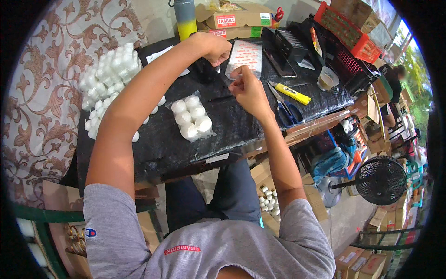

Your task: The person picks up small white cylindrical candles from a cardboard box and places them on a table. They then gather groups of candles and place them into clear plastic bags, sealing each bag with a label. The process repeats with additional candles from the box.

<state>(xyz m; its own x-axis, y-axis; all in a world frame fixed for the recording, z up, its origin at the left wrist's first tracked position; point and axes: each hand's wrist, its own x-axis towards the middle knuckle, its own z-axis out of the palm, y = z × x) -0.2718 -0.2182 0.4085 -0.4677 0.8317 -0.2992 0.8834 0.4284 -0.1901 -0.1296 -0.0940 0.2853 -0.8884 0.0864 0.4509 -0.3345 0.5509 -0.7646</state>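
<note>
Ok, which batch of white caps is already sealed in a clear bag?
The small clear bag of white caps lying mid-table, below the right hand. The big pile of caps at the table's left edge lies loose, unbagged.

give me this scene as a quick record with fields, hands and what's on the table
surface: black table
left hand: left hand fisted at the table's far side, contents hidden
right hand: right hand pinching something too small to tell
nearest item: white sheet of red-printed labels between the hands
centre: clear plastic bag of white round caps
left side: loose heap of white caps
right side: yellow utility knife, blue-handled scissors, clear plastic cup
</note>
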